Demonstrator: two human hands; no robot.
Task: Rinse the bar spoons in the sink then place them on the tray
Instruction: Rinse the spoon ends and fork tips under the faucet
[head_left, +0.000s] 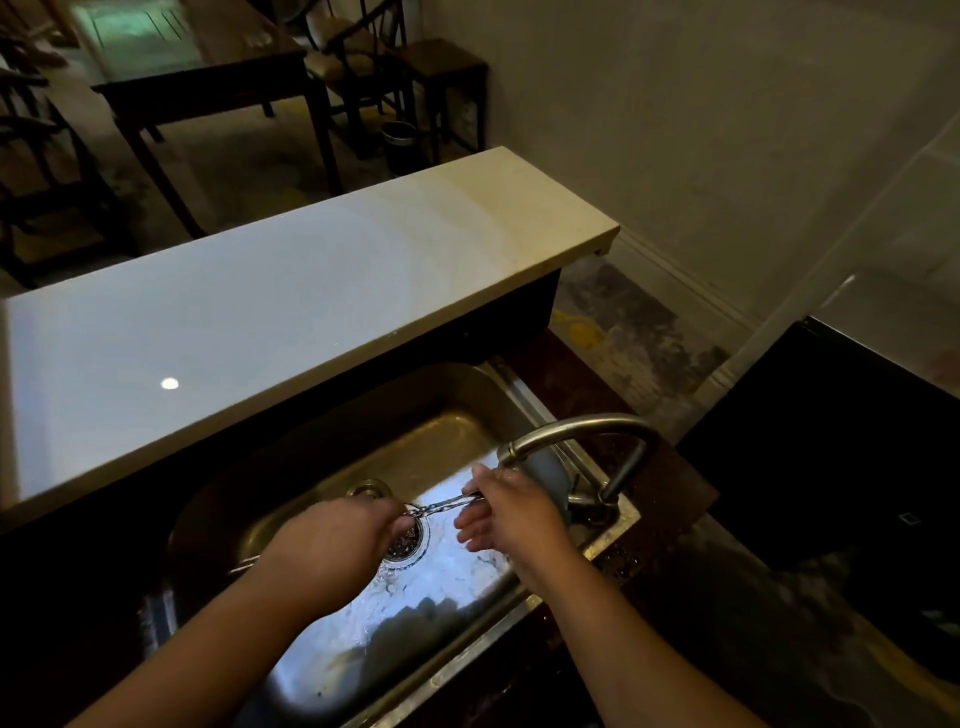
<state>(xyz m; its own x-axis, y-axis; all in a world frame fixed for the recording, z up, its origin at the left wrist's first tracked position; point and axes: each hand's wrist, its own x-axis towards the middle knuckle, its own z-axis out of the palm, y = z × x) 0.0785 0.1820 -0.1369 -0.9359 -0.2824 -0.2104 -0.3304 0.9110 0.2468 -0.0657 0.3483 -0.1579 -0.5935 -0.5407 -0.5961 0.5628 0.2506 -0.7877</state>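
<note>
Both hands hold the bar spoons (441, 505) over the stainless sink (322, 462), above the drain strainer (408, 540); left hand (337, 540) clenched on one end; right hand (511, 512) pinches the other end, lower fingers spread, beneath the faucet spout (576, 431); pale counter ledge (291, 291) behind.
</note>
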